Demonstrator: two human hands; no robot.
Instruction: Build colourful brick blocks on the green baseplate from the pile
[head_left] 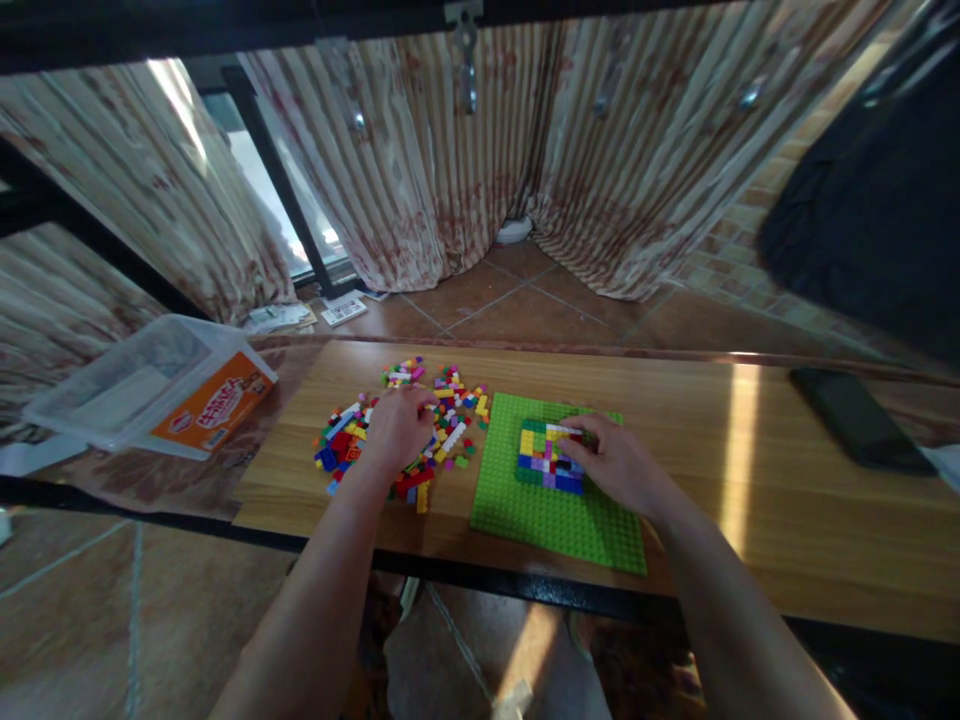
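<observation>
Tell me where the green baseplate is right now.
In the head view, the green baseplate lies on the wooden tabletop, just right of the loose bricks and partly beneath the right hand.

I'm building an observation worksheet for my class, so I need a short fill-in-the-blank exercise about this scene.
1. The left hand is over loose bricks, scattered to the ____ of the baseplate.
2. The right hand is at the brick build, on a baseplate coloured ____.
3. The clear tub has a label that is mainly ____.

Missing words: left; green; orange.
</observation>
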